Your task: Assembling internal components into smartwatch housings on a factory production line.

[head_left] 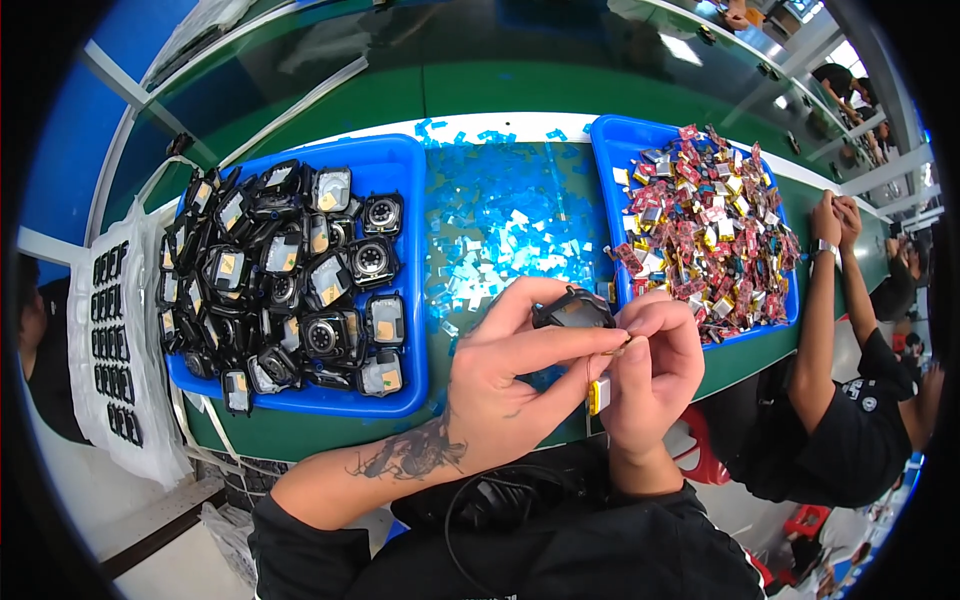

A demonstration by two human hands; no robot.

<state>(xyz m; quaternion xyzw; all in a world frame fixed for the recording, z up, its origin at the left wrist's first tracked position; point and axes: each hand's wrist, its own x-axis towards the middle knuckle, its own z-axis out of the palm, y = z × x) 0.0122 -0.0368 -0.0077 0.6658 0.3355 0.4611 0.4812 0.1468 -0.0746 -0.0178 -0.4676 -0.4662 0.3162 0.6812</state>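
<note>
My left hand [505,385] is closed round a black smartwatch case [573,311], above the front edge of the bench. Close against it, my right hand [652,385] has its thumb and fingertips pinched at the near side of the case. What exactly they pinch is small and mostly hidden by the fingers. A small silver and yellow battery [599,396] hangs by thin wires just below the fingertips, between the two hands.
On the left, a blue tray [416,250] holds many black watch cases. Another blue tray [606,160] on the right is heaped with red circuit boards and batteries. Blue film pieces [510,230] litter the bench between them. A co-worker's arms [825,300] reach in at right.
</note>
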